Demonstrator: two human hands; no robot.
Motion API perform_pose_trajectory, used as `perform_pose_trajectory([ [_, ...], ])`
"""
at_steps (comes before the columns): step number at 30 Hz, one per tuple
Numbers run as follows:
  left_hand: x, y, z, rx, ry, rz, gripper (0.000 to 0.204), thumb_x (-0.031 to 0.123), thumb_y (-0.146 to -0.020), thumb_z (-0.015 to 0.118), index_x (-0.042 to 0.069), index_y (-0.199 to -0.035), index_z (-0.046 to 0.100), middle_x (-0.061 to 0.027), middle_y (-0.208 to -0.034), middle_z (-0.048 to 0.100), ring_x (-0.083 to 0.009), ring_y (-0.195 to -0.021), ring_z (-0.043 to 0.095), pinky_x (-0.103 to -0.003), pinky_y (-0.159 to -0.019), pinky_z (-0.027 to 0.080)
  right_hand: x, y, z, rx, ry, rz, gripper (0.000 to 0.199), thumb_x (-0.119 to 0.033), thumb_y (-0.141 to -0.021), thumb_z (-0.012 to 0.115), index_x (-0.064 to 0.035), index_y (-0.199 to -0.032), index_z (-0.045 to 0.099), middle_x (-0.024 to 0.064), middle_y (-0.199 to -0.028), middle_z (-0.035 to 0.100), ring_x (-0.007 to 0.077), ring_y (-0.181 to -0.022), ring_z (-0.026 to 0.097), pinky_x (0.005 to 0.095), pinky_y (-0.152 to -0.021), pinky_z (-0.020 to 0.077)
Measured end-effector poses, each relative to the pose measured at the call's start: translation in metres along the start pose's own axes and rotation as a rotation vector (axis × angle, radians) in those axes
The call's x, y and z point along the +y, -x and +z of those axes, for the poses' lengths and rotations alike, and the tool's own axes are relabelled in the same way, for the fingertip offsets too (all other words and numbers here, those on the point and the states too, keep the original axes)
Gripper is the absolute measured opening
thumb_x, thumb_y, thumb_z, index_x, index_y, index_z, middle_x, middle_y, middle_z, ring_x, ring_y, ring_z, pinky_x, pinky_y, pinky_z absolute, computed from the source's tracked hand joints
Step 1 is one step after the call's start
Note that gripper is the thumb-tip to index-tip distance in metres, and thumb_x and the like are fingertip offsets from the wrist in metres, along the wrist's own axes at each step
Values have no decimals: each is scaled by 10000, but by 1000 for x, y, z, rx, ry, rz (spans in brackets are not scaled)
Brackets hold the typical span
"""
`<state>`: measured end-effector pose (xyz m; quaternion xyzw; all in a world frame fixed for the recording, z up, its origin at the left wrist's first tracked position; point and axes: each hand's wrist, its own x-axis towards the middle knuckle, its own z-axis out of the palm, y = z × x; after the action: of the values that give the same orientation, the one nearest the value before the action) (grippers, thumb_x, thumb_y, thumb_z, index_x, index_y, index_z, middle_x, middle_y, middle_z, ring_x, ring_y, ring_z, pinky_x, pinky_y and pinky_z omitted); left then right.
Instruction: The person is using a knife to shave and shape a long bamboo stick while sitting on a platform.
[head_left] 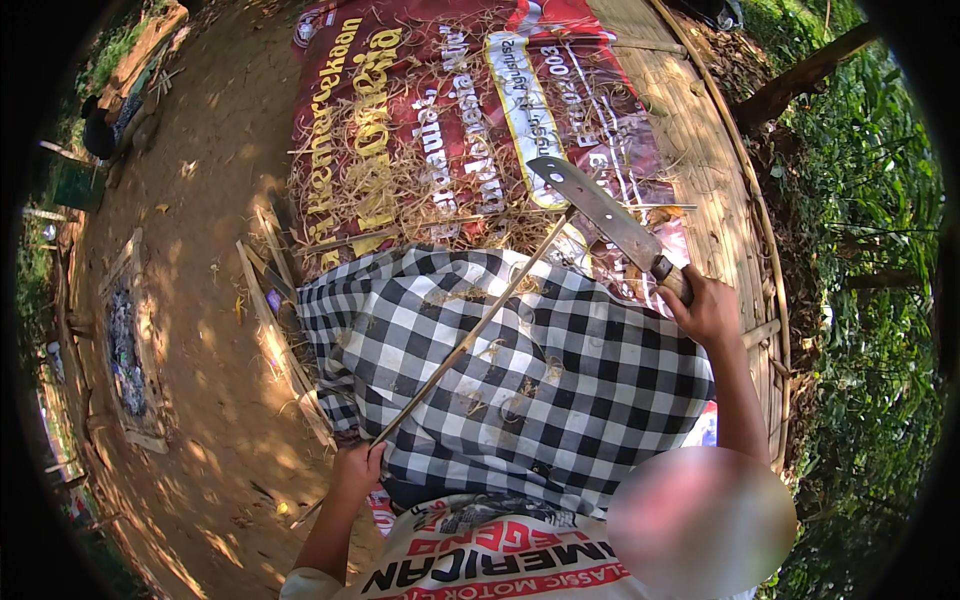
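My left hand [357, 468] is closed around the near end of a thin bamboo stick [462, 345], which slants up and to the right across my lap. In my right hand [706, 312] is the wooden handle of a machete [610, 215], its broad blade pointing up and to the left. The stick's far tip lies close to the blade; whether they touch I cannot tell. A black-and-white checked cloth [600, 350] covers my legs, with pale shavings scattered over it.
Beyond my lap a dark red printed banner [425, 110] is strewn with curly shavings [385, 130]. It lies on a bamboo-slat platform [725, 235]. Wooden strips [285, 350] lean at the platform's left side, above bare earth ground [205, 200]. Green plants [870, 330] grow at right.
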<state>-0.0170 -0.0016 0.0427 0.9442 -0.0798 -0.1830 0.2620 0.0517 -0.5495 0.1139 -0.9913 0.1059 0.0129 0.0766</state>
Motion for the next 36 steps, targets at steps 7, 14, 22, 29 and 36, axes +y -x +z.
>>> perform_pose_trajectory([
  [7, 1, 0, 1, -15, 15, -47, 304, 245, -880, 601, -5, -710, 594, -233, -611, 554, -436, -588, 559, -461, -509, 432, -22, 9, -20, -19, 22, -23, 506, -552, -799, 620, -50, -856, 586, 160, -584, 602, 340, -579, 623, 422, -558, 493],
  [14, -7, 4, 10, 79, -60, 11, 277, 233, -875, 604, 6, -717, 590, -225, -589, 544, -426, -572, 563, -466, -495, 428, -81, 24, 22, -10, -3, -450, 562, -635, -792, 569, -78, -855, 598, 102, -566, 594, 280, -534, 616, 379, -513, 472],
  [22, -11, 3, 14, 81, -30, 30, 262, 222, -870, 609, 11, -718, 579, -215, -594, 554, -411, -578, 574, -459, -500, 434, -7, -19, 7, 33, 41, -15, 517, -577, -815, 583, -61, -851, 591, 166, -591, 609, 362, -587, 622, 452, -555, 492],
  [29, -14, 5, 15, 92, -40, 71, 253, 224, -877, 588, 11, -740, 592, -215, -601, 558, -406, -575, 578, -453, -498, 437, 40, 7, -27, 214, -16, 370, 546, -524, -850, 575, 17, -904, 625, 187, -563, 555, 369, -578, 574, 453, -555, 423],
  [36, -3, 6, 11, 52, -114, -9, 242, 248, -894, 572, 30, -797, 612, -210, -591, 568, -413, -567, 583, -476, -491, 444, -33, 46, -25, 232, -493, 171, 355, -326, -807, 694, 14, -866, 610, 137, -516, 511, 246, -462, 526, 339, -476, 396],
])
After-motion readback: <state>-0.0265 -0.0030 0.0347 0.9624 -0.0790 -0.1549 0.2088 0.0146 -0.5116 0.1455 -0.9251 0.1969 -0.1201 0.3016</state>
